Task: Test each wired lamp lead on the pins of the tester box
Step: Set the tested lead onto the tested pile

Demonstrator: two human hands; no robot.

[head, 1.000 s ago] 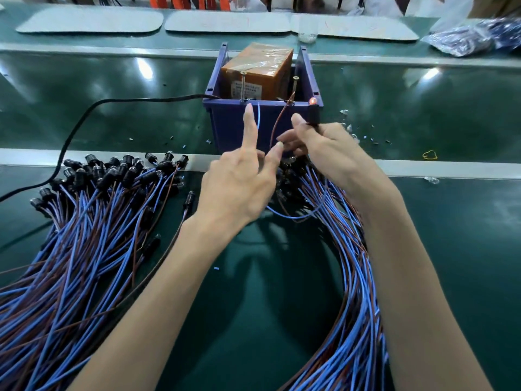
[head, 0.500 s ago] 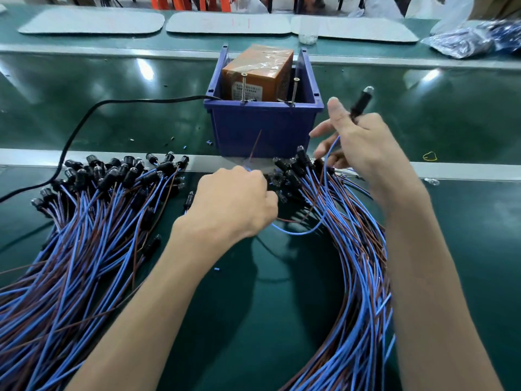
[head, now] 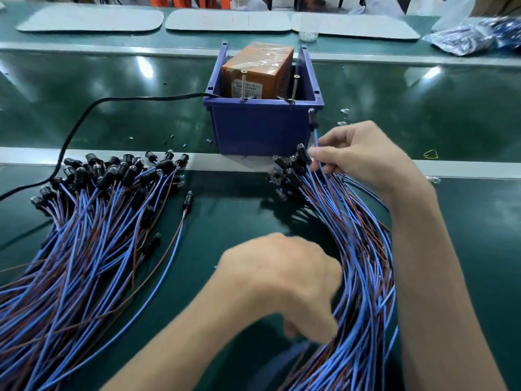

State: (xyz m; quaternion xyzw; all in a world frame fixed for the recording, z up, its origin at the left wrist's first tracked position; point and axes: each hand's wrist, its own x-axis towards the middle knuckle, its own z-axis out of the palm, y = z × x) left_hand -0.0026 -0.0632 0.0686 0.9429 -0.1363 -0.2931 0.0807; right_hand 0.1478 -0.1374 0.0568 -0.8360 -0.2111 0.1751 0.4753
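**Bench shot: fishing out the next lamp lead**

Closest to me is my left hand [head: 282, 280], low down at the tail end of the right bundle [head: 355, 249]. The fingers are curled and the back of the hand faces up. It's motion-blurred, so I honestly can't tell if it's got a wire end pinched or is just raking through them. I'd guess it's down there because the bare ends are what go onto the pins.

Further up, my right hand [head: 363, 156] sits at the head of that same bundle, wrist bent inward. Its thumb and fingertips pinch the blue wire of one lamp lead [head: 312, 122]. That lead stands nearly upright, with its black holder just beside the front right corner of the tester box [head: 262, 131], not on the pins [head: 243, 86] yet. The lamp looks unlit.

Off to the left is the left pile [head: 84, 221], fanned out with the heads all pointing toward the box. I reckon that's the done stack, kept well apart so nothing gets mixed up.

The box sits dead centre within easy reach of both hands. An orange block [head: 256, 69] is inside it, and a black power cable [head: 84, 114] runs in from the left. Past that are grey mats [head: 90, 19] and a plastic bag [head: 473, 35].
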